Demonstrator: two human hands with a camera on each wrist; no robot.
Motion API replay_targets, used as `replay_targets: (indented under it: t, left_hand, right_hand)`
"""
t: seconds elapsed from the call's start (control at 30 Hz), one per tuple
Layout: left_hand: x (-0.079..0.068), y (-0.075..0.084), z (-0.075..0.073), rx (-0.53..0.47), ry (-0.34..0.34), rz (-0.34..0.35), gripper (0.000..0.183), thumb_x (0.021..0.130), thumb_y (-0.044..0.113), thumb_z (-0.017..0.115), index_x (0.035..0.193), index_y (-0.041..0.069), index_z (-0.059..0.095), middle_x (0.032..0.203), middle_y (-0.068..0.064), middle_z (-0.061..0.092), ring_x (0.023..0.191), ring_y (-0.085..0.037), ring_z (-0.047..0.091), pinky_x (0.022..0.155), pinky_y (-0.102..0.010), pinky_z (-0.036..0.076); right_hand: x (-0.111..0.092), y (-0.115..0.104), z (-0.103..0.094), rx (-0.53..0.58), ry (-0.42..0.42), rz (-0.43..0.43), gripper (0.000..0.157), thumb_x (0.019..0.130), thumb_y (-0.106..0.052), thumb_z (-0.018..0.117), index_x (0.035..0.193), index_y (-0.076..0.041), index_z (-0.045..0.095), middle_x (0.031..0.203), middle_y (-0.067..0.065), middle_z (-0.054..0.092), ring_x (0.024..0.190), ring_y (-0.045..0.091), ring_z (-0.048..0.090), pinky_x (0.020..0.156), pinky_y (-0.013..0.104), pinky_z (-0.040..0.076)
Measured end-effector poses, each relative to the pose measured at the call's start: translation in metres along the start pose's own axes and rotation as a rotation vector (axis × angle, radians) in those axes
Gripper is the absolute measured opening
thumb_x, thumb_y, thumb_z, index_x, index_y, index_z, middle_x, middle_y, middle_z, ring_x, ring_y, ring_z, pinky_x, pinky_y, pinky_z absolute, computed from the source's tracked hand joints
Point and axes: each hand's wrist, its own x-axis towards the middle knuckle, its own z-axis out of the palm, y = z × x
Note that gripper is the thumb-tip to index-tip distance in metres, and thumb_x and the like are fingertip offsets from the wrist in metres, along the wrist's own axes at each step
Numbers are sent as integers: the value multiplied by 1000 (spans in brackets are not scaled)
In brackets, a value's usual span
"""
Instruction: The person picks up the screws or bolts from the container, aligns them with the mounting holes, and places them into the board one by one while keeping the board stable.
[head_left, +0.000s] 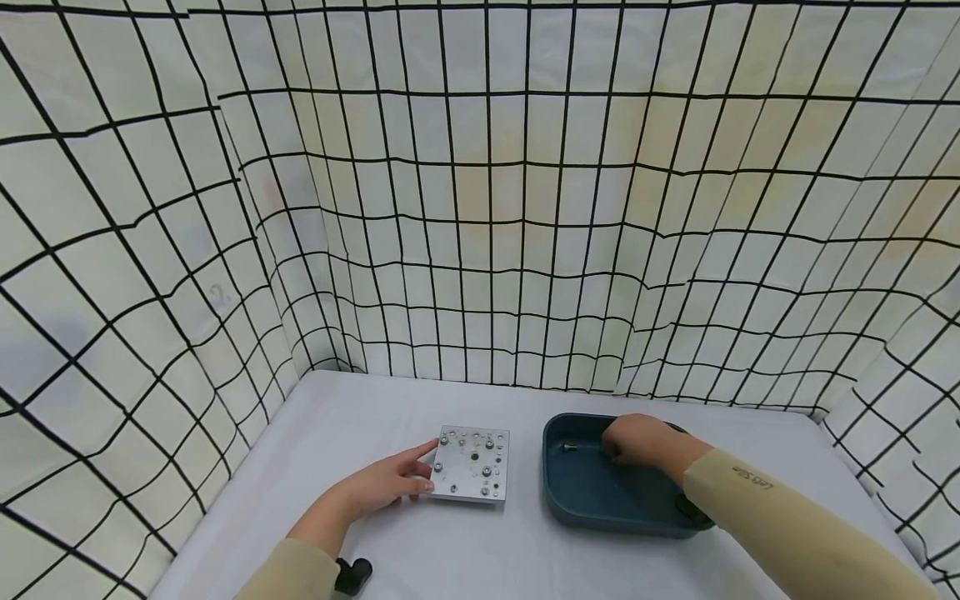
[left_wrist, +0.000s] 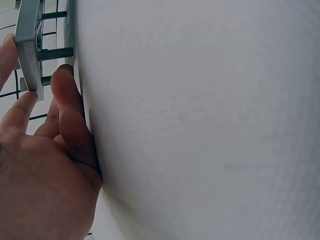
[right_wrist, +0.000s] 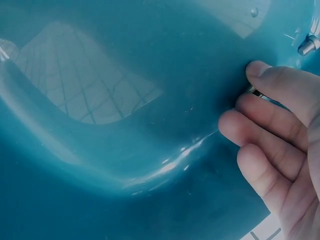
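Desk (head_left: 405,550), beneath the plate: white, matte, faintly textured. Tray (head_left: 592,510), right of the plate: dark blue, glossy, round-cornered. Plate (head_left: 462,477), on the desk: squarish grey metal, bolts (head_left: 487,472) in its face, threaded shanks (left_wrist: 56,53) projecting below. Left hand (head_left: 378,483) at the plate's left edge: fingers spread wide, touching it. Right hand (head_left: 645,442), right of the plate, inside the tray: narrow, pinching a small threaded part (right_wrist: 255,92), mostly hidden. Loose metal bolt (head_left: 568,447): tray's plate-facing end.

From above, the head camera faced forward and down; wrist cameras sat close — left beside the plate (head_left: 463,479), right over the tray (head_left: 588,496) — both within head view.
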Motion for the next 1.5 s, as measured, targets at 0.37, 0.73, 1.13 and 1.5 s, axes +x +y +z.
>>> replay_targets:
  t: [0.37,0.73,1.13,1.5]
  left_hand:
    - [1,0,0,-12,-2,6,78,90,29,73,156,22,33,130,-13,58,89,-19,58,76,-38,43]
    - [1,0,1,3,13,-7,77,90,29,73,156,23,34,130,-11,59,89,-19,57,77,-39,43]
    - [-2,3,1,13,4,2,76,91,30,72,156,22,33,130,-12,58,89,-19,57,78,-40,44]
    - [-3,5,2,17,21,-12,75,91,29,72,156,22,34,131,-13,58,89,-20,57,79,-43,44]
  right_hand:
    - [3,-4,-1,-10,-20,-14,16,85,-8,74,76,-18,67,69,-12,53,61,7,45,60,29,43]
    - [-2,-4,-13,72,-1,36,3,89,-13,71,89,-15,69,80,-10,60,72,9,55,69,34,49]
    - [-13,-2,-19,209,60,9,5,93,-17,70,96,-16,73,86,-15,63,76,3,56,71,31,50]
    - [-19,-9,-27,367,88,15,12,95,-16,67,105,-13,74,89,-9,67,72,4,59,66,29,50]
